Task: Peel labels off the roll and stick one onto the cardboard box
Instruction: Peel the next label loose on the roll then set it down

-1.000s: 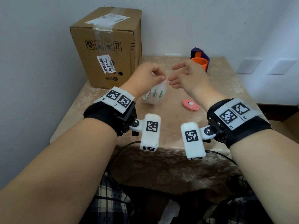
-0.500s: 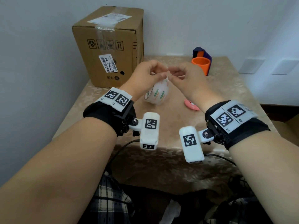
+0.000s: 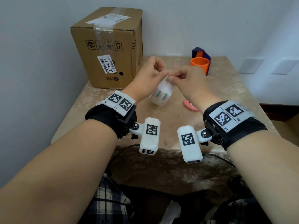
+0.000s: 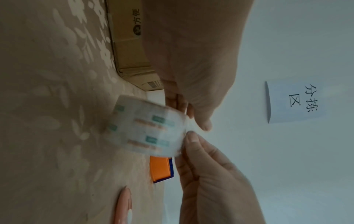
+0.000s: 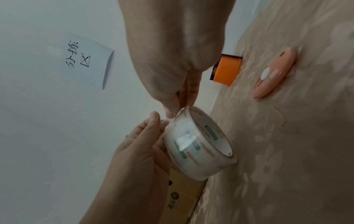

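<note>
The roll [image 3: 161, 92] is held up off the counter [image 3: 226, 94], near its middle, tilted so its open core faces the pink oval thing. It is a clear-wound roll with green and orange print, blurred in the left wrist view [image 4: 147, 128] and sharper in the right wrist view [image 5: 199, 144].

The left hand [image 3: 148, 75] cradles the roll from about nine o'clock, its fingers [image 5: 151, 125] curved round the outer wall and its thumb up at the top rim. The right hand [image 3: 186, 80] meets it from three o'clock, thumb and forefinger pressed together at the roll's top edge in a pinch; whether a loose end lies between them cannot be told. Both hands' fingertips all but touch above the roll. Both forearms reach forward from six o'clock, wrists bent slightly inward, each wearing a black band with white marker tags.

The cardboard box [image 3: 110, 50] stands upright at about eleven o'clock from the roll, against the wall, well apart from the hands, with a white printed sticker on its near face and tape across its top. The pink oval thing [image 3: 190, 105] lies flat on the counter at about four o'clock from the roll. An orange cup [image 3: 199, 65] stands at about one o'clock, with a purple holder [image 3: 202, 53] just behind it. A paper sign [image 4: 295, 101] hangs on the wall.
</note>
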